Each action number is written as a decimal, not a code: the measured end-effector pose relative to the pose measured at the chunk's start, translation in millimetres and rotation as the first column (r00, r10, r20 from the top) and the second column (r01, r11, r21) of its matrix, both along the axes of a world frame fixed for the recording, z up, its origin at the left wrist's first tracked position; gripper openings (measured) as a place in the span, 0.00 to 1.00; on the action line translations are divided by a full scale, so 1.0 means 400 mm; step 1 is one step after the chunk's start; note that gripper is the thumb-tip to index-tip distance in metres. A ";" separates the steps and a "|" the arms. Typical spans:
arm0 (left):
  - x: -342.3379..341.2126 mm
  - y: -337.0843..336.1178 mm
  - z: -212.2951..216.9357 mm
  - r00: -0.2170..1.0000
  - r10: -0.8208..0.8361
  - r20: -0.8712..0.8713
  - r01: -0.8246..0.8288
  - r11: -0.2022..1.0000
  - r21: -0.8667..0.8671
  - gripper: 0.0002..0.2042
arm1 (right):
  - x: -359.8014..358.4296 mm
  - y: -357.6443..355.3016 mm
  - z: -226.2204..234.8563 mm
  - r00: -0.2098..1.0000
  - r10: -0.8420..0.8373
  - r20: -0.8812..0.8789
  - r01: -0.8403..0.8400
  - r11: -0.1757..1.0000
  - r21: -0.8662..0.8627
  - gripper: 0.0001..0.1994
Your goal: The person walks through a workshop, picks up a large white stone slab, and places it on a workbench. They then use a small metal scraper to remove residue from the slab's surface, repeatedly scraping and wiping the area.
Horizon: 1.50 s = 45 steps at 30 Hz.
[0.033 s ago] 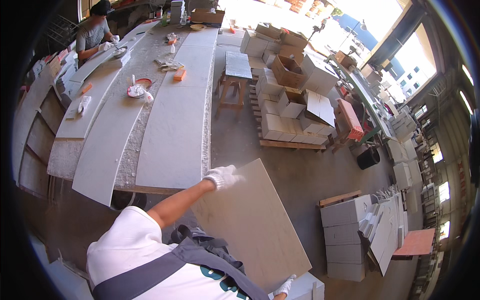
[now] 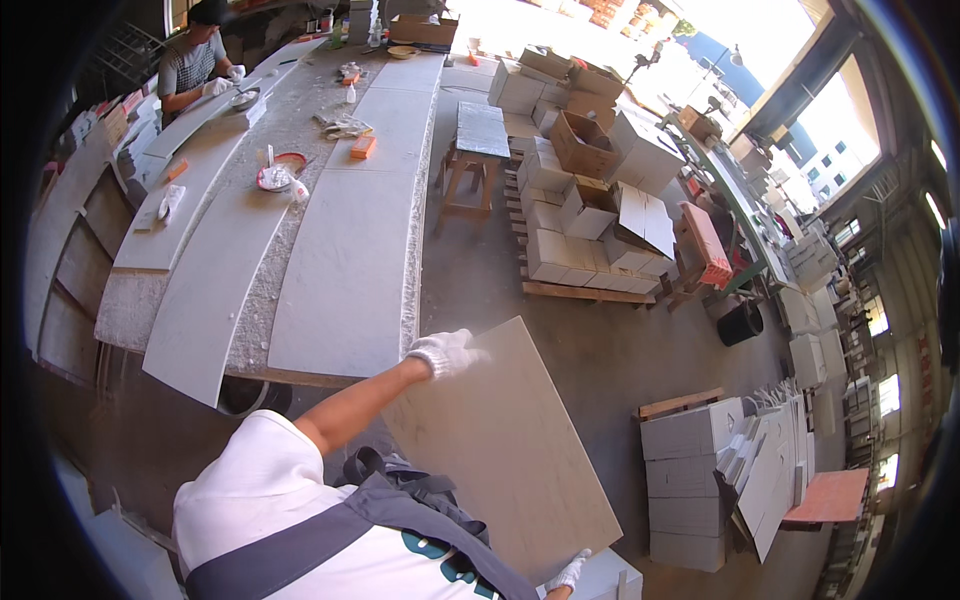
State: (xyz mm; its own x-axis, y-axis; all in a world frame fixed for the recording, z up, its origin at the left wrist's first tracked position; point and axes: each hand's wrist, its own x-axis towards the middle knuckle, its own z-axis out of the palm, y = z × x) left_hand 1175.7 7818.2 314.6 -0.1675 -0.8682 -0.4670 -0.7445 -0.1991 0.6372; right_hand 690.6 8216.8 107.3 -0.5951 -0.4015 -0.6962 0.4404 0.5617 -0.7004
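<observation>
In front of my body leans a large, flat beige tile slab (image 2: 510,440) with a smooth face and straight edges. My left hand (image 2: 445,355), in a white knitted glove, is closed on its upper left corner. Down at the lower right edge, my right hand (image 2: 570,570), gloved as well, grips the same slab, though the picture's lower rim cuts off part of that arm. The slab's lower left part is hidden behind my shirt and dark apron straps. Beneath my right hand shows a pale block or box (image 2: 605,578).
A dusty worktable (image 2: 258,335) at left bears long pale panels (image 2: 350,240), a bowl (image 2: 280,172) and orange blocks. Across it a co-worker (image 2: 195,65) sits. Stacked boxes (image 2: 590,255) stand on a pallet beyond; more boxes (image 2: 685,480) and leaning sheets are at right.
My view has shifted slightly, so the table and boxes sit a little differently. Both hands keep the same hold on the slab.
</observation>
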 end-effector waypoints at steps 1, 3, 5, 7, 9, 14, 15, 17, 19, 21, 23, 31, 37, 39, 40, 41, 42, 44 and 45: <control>-0.013 -0.027 -0.008 1.000 0.025 0.002 -0.025 1.000 0.010 0.40 | -0.052 -0.060 -0.008 0.999 0.031 0.010 -0.031 0.999 -0.009 0.53; -0.054 -0.076 -0.025 0.995 0.096 0.010 -0.096 0.995 0.007 0.40 | -0.155 -0.181 -0.030 0.992 0.115 0.042 -0.114 0.993 -0.024 0.53; -0.093 -0.126 -0.030 0.988 0.155 0.025 -0.156 0.987 0.038 0.39 | -0.254 -0.311 -0.053 0.974 0.209 0.084 -0.206 0.977 -0.048 0.52; -0.134 -0.175 -0.023 0.968 0.249 0.028 -0.248 0.969 -0.012 0.38 | -0.345 -0.458 -0.058 0.932 0.336 0.138 -0.327 0.941 -0.085 0.52; -0.163 -0.214 -0.009 0.949 0.310 0.059 -0.309 0.951 -0.013 0.38 | -0.419 -0.605 -0.049 0.903 0.400 0.153 -0.392 0.916 -0.085 0.52; -0.185 -0.267 0.004 0.860 0.505 0.067 -0.507 0.862 0.009 0.39 | -0.490 -0.961 -0.040 0.872 0.489 0.017 -0.489 0.870 0.054 0.47; -0.180 -0.275 0.002 0.836 0.546 0.064 -0.547 0.837 0.005 0.39 | -0.499 -1.034 -0.040 0.833 0.553 -0.018 -0.551 0.833 0.059 0.48; -0.163 -0.294 -0.001 0.784 0.616 0.076 -0.619 0.785 0.027 0.40 | -0.488 -1.173 -0.063 0.796 0.603 -0.044 -0.590 0.791 0.165 0.48; -0.140 -0.323 -0.004 0.753 0.652 0.087 -0.657 0.753 0.045 0.41 | -0.461 -1.301 -0.089 0.752 0.657 -0.055 -0.637 0.745 0.198 0.48; -0.111 -0.365 -0.012 0.711 0.698 0.090 -0.704 0.706 0.079 0.41 | -0.422 -1.424 -0.106 0.722 0.688 -0.072 -0.668 0.720 0.188 0.48; -0.077 -0.420 -0.029 0.672 0.737 0.078 -0.739 0.674 -0.001 0.41 | -0.376 -1.553 -0.108 0.669 0.739 -0.082 -0.722 0.672 0.163 0.47; 0.134 -0.745 -0.081 0.615 0.788 0.022 -0.785 0.615 -0.077 0.41 | -0.142 -2.060 -0.092 0.653 0.746 -0.127 -0.755 0.655 -0.034 0.46; 0.280 -0.903 -0.075 0.510 0.860 0.034 -0.858 0.511 -0.046 0.42 | 0.049 -2.366 -0.054 0.531 0.830 -0.167 -0.839 0.543 0.030 0.45; 0.319 -0.946 -0.098 0.448 0.893 0.050 -0.892 0.450 -0.047 0.43 | 0.114 -2.483 -0.053 0.480 0.853 -0.202 -0.870 0.493 0.014 0.45; 0.336 -0.964 -0.110 0.417 0.906 0.077 -0.907 0.420 -0.035 0.44 | 0.135 -2.554 -0.048 0.409 0.901 -0.146 -0.898 0.426 0.114 0.45; 0.355 -0.986 -0.123 0.398 0.916 0.060 -0.917 0.399 -0.022 0.44 | 0.182 -2.611 -0.069 0.393 0.884 -0.251 -0.898 0.428 0.099 0.44; 0.382 -1.012 -0.133 0.375 0.926 0.042 -0.926 0.376 -0.016 0.44 | 0.221 -2.674 -0.085 0.386 0.875 -0.291 -0.901 0.426 0.085 0.44; 0.413 -1.070 -0.151 0.314 0.948 0.048 -0.948 0.316 -0.039 0.45 | 0.296 -2.816 -0.102 0.370 0.906 -0.206 -0.917 0.391 0.073 0.42; 0.429 -1.102 -0.157 0.275 0.959 0.071 -0.958 0.280 -0.065 0.45 | 0.333 -2.892 -0.103 0.291 0.935 -0.203 -0.940 0.319 0.119 0.43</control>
State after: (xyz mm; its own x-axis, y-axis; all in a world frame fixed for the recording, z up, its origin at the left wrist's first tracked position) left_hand 1347.1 7377.2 252.0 0.8238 -0.3805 -0.4203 -0.0667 -0.8012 0.5946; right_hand 823.9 7059.9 66.2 0.0817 -0.7930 -0.6037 -0.5230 0.4815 -0.7033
